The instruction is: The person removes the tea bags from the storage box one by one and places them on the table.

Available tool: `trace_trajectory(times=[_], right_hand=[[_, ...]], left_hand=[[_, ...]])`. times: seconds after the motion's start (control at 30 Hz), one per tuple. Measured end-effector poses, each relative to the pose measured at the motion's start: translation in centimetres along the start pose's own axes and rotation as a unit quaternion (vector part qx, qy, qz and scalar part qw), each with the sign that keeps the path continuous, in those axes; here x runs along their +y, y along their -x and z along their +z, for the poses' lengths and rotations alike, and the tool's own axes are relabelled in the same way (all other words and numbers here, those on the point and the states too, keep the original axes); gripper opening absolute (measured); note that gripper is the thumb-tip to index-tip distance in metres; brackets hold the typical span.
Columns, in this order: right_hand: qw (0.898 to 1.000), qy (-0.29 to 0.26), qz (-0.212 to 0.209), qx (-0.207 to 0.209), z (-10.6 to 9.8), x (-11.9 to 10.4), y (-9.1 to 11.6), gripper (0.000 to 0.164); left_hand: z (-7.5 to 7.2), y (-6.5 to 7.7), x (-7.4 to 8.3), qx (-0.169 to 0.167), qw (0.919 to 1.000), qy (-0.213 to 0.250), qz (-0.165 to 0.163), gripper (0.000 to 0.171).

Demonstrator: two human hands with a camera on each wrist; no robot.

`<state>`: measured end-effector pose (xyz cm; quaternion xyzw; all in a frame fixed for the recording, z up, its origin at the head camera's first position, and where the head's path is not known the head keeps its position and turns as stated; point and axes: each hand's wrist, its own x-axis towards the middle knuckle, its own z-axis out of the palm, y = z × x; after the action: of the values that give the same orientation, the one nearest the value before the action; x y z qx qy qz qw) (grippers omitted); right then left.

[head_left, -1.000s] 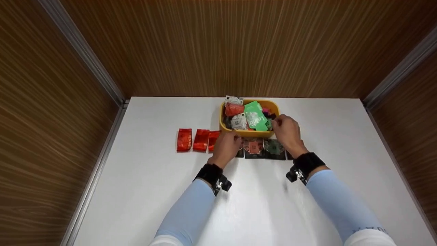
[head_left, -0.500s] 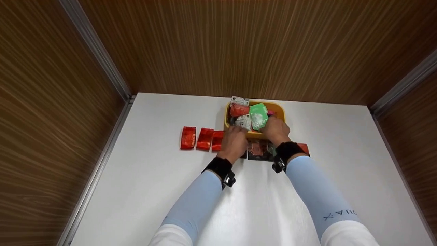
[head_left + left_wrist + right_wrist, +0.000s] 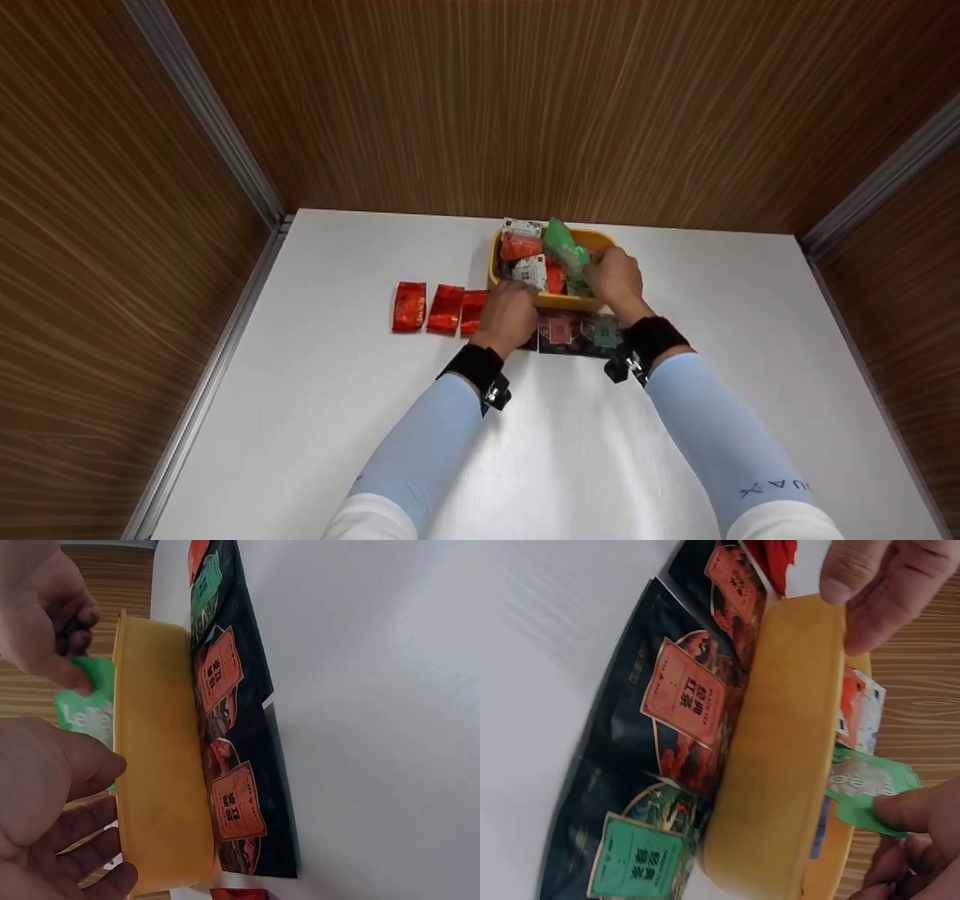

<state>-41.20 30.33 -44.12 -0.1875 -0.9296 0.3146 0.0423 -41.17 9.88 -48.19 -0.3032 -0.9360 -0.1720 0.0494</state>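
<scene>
A yellow plastic bin holds a jumble of small packets. My left hand grips the bin's front rim near its left corner, the thumb on the outer wall. At the right side of the bin, my right hand pinches a green packet with white lettering between thumb and fingers. This packet stands tilted above the other contents, its lower part hidden behind the wall in the left wrist view. White packets and an orange-red packet lie left of it in the bin.
Along the bin's front lies a row of black tea sachets with red labels and green labels. Red foil packets continue the row leftward. Behind the white table rises a wood-grain panel, with side panels left and right.
My right hand has moved from the bin's right edge onto the green packet, which has turned and tilted. My left hand has shifted slightly onto the front rim.
</scene>
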Motion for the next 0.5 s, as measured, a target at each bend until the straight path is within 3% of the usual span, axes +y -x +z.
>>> trace_trajectory(times=[0.13, 0.23, 0.37, 0.5], right_hand=[[0.996, -0.034, -0.056, 0.054, -1.4, 0.6, 0.7, 0.023], [0.991, -0.040, -0.094, 0.082, -2.5, 0.9, 1.5, 0.022], [0.986, -0.054, -0.131, 0.083, -3.4, 0.9, 2.8, 0.021], [0.981, -0.058, -0.173, 0.065, -4.2, 0.5, 4.2, 0.021]], left_hand=[[-0.7, -0.3, -0.1, 0.007, 0.9986, 0.047, -0.023, 0.038], [-1.8, -0.5, 0.0, 0.030, 0.9936, 0.097, -0.050, 0.042], [-3.5, -0.6, 0.2, 0.071, 0.9844, 0.148, -0.064, 0.051], [-5.0, -0.5, 0.8, 0.071, 0.9818, 0.167, -0.054, 0.065]])
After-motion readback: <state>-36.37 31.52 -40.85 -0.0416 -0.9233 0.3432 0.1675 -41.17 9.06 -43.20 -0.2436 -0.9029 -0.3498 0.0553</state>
